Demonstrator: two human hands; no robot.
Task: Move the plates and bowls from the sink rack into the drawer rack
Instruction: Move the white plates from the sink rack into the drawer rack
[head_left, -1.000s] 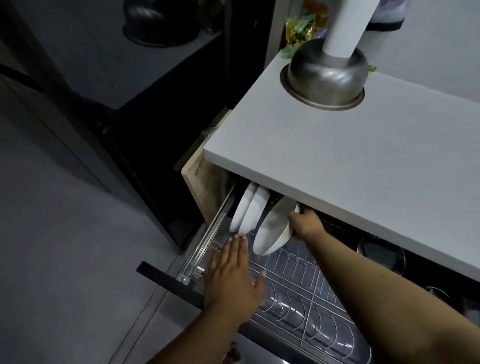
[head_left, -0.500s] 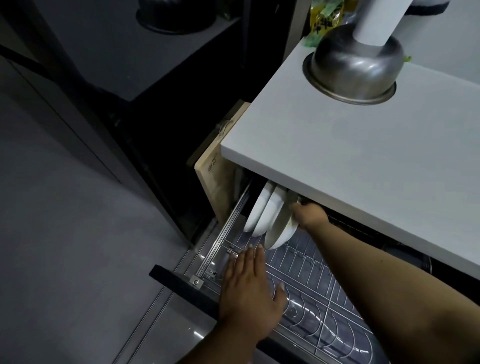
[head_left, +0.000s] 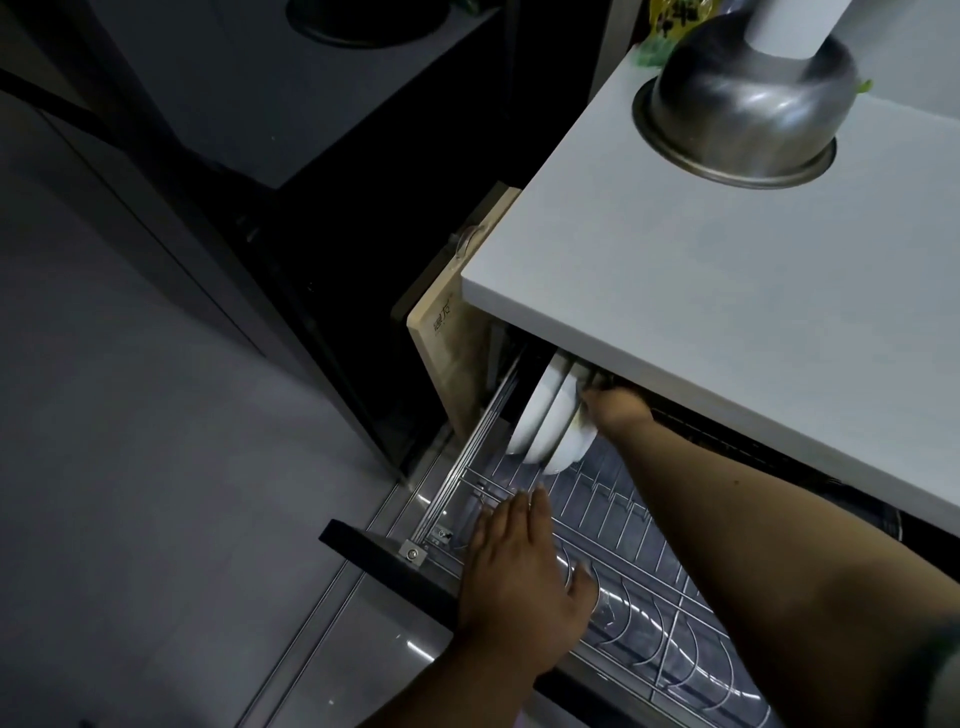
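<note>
1. Reaching under the counter (head_left: 727, 322), your right hand (head_left: 618, 410) is at the back of the rack (head_left: 623, 525), up against the third plate (head_left: 571, 441). The fingers are tucked into the shadow behind that plate's top edge, so I honestly can't tell if they're gripping it or just touching it.
2. Your left hand (head_left: 524, 582) is flat, palm down, fingers straight and close together, thumb sticking out to the side. It sits over the front left part of the rack, holding nothing.
3. Three white plates stand on edge in the rack's far left corner, packed tight against each other and leaning a bit. The first plate (head_left: 535, 410) is nearest the drawer's side rail, the second plate (head_left: 553, 423) is touching it, and the third is the one your right hand is on.
4. The drawer is pulled out, with its dark front panel (head_left: 384, 561) near your left wrist. The wire slots in front of the plates hold nothing that I can see.
5. Other stuff: a steel bowl (head_left: 737, 119) sits upside down on the counter, and a wooden board (head_left: 457, 358) stands upright just left of the drawer, against the cabinet side.
</note>
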